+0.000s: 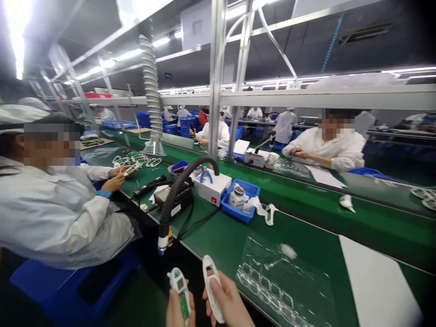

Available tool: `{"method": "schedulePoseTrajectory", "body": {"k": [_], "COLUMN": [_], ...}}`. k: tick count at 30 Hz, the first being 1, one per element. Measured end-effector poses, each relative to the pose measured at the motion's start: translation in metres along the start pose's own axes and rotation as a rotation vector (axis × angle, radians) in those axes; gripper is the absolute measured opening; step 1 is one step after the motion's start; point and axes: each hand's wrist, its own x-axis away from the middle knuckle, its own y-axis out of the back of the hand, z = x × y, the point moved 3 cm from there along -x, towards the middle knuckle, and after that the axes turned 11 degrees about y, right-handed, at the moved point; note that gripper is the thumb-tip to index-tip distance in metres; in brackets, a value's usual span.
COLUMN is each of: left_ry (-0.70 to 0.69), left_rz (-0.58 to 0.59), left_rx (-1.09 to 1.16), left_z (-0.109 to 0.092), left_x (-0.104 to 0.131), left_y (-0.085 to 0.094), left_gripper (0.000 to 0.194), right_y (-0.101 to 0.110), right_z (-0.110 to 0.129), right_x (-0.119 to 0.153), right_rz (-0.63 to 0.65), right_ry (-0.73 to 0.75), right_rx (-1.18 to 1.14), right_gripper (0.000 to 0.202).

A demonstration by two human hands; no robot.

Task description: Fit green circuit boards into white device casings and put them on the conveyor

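Near the bottom middle, my left hand [176, 309] is closed around a white plastic housing half [180, 286] with a green circuit board and a small dark screen inside it. Just to its right, my right hand [228, 295] grips a long oval white cover [209, 272], thumb pressed on its face; the cover has a dark window opening near the top. The two parts are held side by side, apart from each other, in front of the bench edge. Nearest to my right hand on the bench lies a clear plastic sheet [303, 277] with a row of small square clear frames [269, 288].
A blue bin [240, 218] holds a metal-capped jar and white cloth. Beside it stand a white box [213, 188] with a red switch and a black flexible hose [166, 209]. White paper [378, 281] lies at right. A co-worker [61, 195] sits close on the left.
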Motion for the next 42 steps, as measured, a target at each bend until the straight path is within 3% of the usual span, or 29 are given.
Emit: {"method": "schedulePoseTrajectory", "body": {"k": [3,6,10,17,24,26,32,35,42], "left_ry": [-0.041,-0.039,-0.005,-0.013,0.002,-0.008,-0.058,-0.056,-0.060], "left_rz": [-0.012,0.018,-0.005,-0.126,-0.099,-0.103,-0.186,-0.189,-0.073], "left_rx": [0.112,0.109,0.110,0.188,0.150,0.149,0.168,0.170,0.082], "left_z": [-0.044,-0.067,-0.064,-0.061,-0.048,-0.048,-0.062,-0.060,-0.042], "left_x": [-0.025,-0.042,-0.047,-0.034,-0.035,-0.037,-0.039,-0.036,-0.041], "left_y": [0.021,0.030,0.038,0.066,0.034,0.031,0.055,0.062,0.044], "left_gripper": [0.062,0.053,0.052,0.053,0.053,0.052,0.055,0.055,0.053], "right_y": [-0.039,-0.062,-0.082,-0.126,-0.093,-0.092,-0.123,-0.125,-0.076], "right_z": [-0.023,-0.039,-0.045,-0.062,-0.053,-0.051,-0.059,-0.062,-0.058], "right_x": [-0.031,-0.048,-0.059,-0.060,-0.052,-0.054,-0.061,-0.058,-0.034], "right_rz": [0.024,-0.001,0.007,0.029,-0.038,-0.038,0.013,0.036,0.048], "right_ry": [-0.110,-0.160,-0.159,-0.203,-0.153,-0.145,-0.158,-0.163,-0.129], "right_rx": [-0.025,-0.036,-0.060,-0.075,-0.074,-0.061,-0.042,-0.036,-0.116], "right_gripper": [0.078,0.078,0.072,0.059,0.056,0.056,0.056,0.059,0.067]}}
